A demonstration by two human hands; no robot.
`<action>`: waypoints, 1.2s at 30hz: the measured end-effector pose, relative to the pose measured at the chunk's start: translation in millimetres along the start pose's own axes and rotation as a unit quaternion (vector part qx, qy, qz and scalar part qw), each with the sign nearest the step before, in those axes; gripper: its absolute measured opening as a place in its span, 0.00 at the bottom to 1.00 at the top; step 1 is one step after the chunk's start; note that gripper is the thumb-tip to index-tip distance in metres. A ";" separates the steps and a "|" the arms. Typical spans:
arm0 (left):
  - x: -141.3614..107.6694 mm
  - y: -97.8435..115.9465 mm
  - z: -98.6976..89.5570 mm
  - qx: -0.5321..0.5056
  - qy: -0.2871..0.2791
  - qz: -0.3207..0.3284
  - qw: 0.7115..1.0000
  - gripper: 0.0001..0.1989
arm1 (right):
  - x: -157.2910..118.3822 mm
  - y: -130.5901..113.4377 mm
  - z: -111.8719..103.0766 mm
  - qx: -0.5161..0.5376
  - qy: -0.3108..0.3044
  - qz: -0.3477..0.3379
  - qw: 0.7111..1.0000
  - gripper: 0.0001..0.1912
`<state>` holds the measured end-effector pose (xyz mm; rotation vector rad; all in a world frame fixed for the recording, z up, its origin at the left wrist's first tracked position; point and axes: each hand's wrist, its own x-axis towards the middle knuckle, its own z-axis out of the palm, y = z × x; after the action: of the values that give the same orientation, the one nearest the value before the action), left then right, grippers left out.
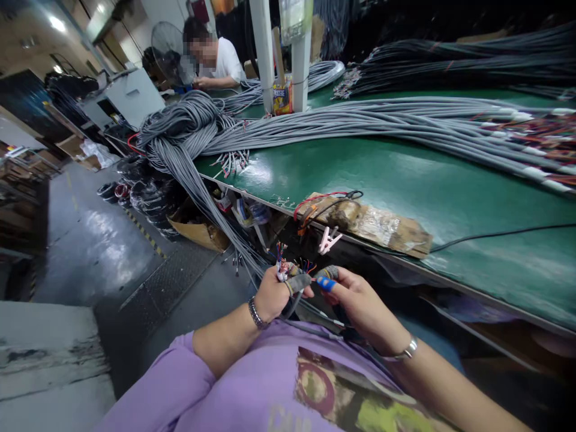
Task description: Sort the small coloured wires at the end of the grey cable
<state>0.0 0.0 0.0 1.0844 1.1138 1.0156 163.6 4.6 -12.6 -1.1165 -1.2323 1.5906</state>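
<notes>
My left hand (275, 294), with a grey finger cover on its thumb, is closed around the ends of grey cables, and thin coloured wires (281, 264) stick up out of its grip. Just to the right, my right hand (355, 294) pinches a small wire end; it wears a blue finger cover and a grey one. The fingertips of both hands nearly meet. Grey cable (294, 305) hangs below my left hand. Beyond the hands, a pink clip (330, 240) is at the table edge, beside a taped cardboard piece (387, 230).
A green table (342, 162) carries long bundles of grey cable (351, 123). Some cables hang over its edge on the left. A person (218, 63) sits across the table near a fan (168, 53). An open cardboard box (198, 231) stands on the floor below.
</notes>
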 end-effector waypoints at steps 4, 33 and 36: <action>-0.4 -6.7 1.2 -0.037 0.017 -0.018 0.999 0.21 | -4.3 5.8 4.1 0.035 0.021 0.015 0.999 0.15; 42.4 22.1 -14.5 -0.114 -0.179 -0.149 0.966 0.22 | 47.5 -9.4 -16.7 0.148 0.012 -0.009 0.989 0.24; 52.4 21.3 -17.2 -0.093 -0.229 -0.175 0.953 0.22 | 49.2 -9.0 -13.1 0.173 0.023 -0.009 0.985 0.24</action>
<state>-10.4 57.3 10.4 0.8704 0.7748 0.5368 163.4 56.3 -13.4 -0.9106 -0.8877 1.6771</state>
